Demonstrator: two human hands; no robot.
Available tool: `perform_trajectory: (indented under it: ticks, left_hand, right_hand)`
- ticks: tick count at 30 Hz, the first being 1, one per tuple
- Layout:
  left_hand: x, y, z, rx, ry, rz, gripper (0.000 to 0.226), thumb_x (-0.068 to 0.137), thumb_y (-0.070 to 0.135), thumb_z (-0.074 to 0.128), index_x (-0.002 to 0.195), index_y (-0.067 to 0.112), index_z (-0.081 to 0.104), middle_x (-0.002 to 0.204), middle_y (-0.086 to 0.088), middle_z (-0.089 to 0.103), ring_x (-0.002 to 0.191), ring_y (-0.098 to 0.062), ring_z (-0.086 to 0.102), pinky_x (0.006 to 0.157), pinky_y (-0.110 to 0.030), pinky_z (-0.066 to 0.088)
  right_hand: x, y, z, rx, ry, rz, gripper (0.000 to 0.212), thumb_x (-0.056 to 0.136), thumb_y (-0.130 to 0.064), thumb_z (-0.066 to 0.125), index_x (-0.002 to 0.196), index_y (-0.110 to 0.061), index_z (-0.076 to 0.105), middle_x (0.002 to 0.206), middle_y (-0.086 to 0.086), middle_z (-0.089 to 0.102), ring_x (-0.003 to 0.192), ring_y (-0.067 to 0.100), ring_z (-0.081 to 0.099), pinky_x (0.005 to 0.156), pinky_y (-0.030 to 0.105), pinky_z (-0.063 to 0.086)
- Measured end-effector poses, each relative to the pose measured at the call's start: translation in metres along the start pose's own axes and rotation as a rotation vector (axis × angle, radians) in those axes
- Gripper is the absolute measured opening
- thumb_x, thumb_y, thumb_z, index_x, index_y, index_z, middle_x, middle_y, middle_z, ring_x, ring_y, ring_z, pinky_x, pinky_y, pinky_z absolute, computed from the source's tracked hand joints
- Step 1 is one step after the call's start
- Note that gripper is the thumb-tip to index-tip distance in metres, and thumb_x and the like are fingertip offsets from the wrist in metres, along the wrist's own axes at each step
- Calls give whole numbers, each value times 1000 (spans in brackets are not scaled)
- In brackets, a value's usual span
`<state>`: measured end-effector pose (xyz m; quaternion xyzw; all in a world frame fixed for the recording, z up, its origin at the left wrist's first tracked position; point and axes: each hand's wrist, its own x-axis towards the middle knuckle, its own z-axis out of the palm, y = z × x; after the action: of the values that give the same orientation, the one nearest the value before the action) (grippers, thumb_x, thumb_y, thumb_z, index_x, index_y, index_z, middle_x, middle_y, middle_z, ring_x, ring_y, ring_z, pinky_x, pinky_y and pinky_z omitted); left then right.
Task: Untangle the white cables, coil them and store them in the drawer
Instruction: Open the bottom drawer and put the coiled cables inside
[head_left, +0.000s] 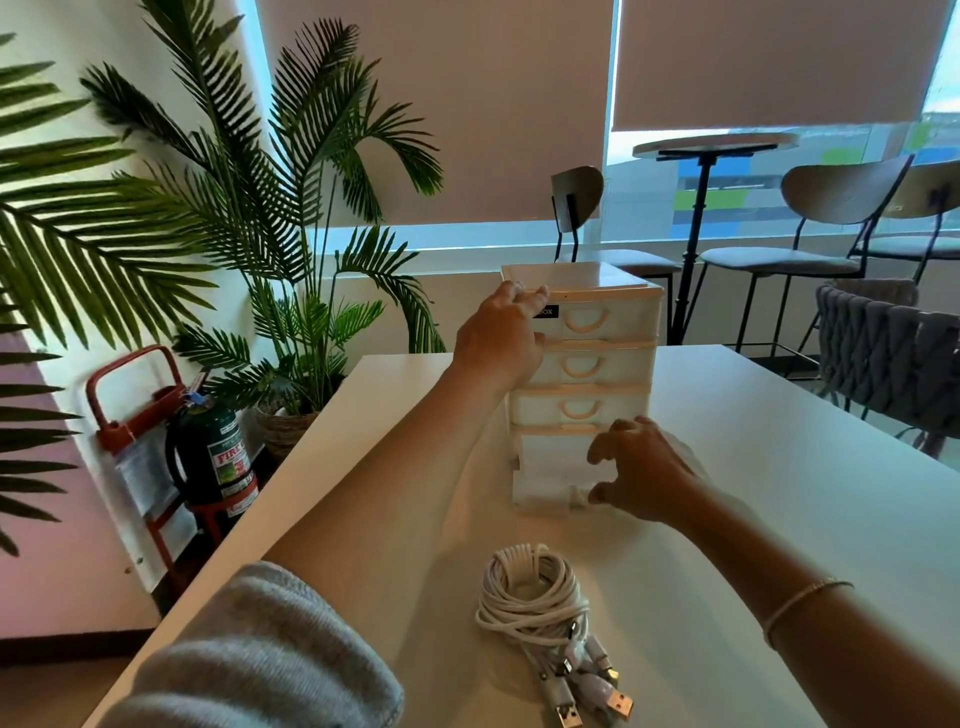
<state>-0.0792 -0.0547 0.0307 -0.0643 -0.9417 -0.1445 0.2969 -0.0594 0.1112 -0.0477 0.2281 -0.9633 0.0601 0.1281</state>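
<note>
A white plastic drawer unit (613, 291) with several stacked drawers stands on the white table (779, 467). My left hand (501, 332) rests against its upper left corner, fingers straight along the top edge. The bottom drawer (545, 467) is pulled out toward me, and my right hand (639, 467) grips its front with curled fingers and thumb. A coiled bundle of white cables (530, 592) lies on the table near me, its USB plugs (592, 686) pointing toward the front edge.
A palm plant (291, 218) and a fire extinguisher (218, 447) stand left of the table. Chairs (831, 223) and a round high table (711, 145) are behind by the window. A woven grey chair (893, 338) stands at the right.
</note>
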Motion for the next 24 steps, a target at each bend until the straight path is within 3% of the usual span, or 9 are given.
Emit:
perform_trajectory:
  ticks: [4,18,21,24]
  left_hand:
    - [0,0,-1,0,-6,-5,53,94,21,48,144,25,31,149,-2,29,135,-23,32,102,-35,36]
    - [2,5,1,27,-23,-31,54,93,21,49,144,24,31,148,-4,32,132,-27,35,102,-39,36]
    - [0,3,-1,-1,-90,-35,61,92,23,52,146,25,24,154,-4,21,138,-30,26,109,-41,30]
    - [-7,4,-4,16,-189,-23,72,93,28,52,148,29,6,158,-7,-4,144,-29,4,118,-42,12]
  right_hand:
    - [-4,0,7,-111,-54,-64,39,85,-36,62,122,-26,57,122,-5,60,116,15,47,98,30,33]
    - [-36,-6,2,-82,-30,-132,23,86,-31,61,107,-24,62,112,-8,62,102,11,54,91,27,30]
    - [-42,-8,0,-44,-50,-103,37,85,-38,61,120,-26,57,124,-8,56,113,11,44,95,27,30]
    - [-49,-13,-5,-9,23,-93,41,85,-42,57,124,-29,52,123,-7,55,114,12,45,96,26,33]
